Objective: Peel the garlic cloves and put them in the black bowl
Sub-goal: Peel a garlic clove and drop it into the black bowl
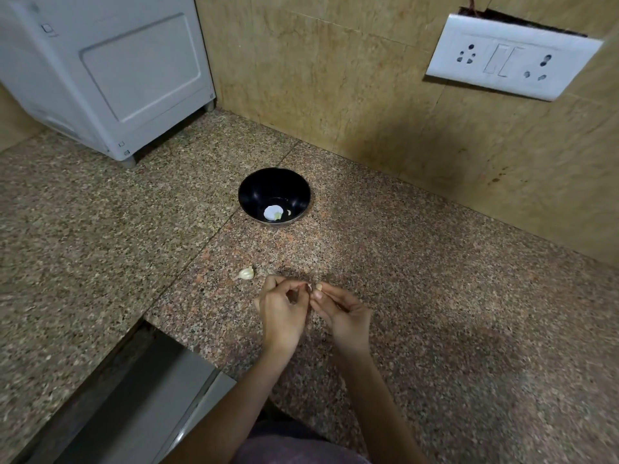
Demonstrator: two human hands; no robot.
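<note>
Hands meet low over granite counter (418, 262). Right hand (346, 318) pinches small garlic clove (319, 287) at fingertips. Left hand (281, 313), fingers curled, pinches whitish skin flake (309, 287) beside the clove. Unpeeled garlic piece (246, 273) lies on counter just left of hands. Black bowl (254, 190) sits farther back, near wall, with pale peeled cloves (278, 216) inside.

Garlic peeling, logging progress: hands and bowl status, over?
Left hand and right hand pinching small pale garlic clove. Round black bowl holds pale garlic pieces. Unpeeled white garlic chunk left of hands. Nothing between hands and bowl.
</note>
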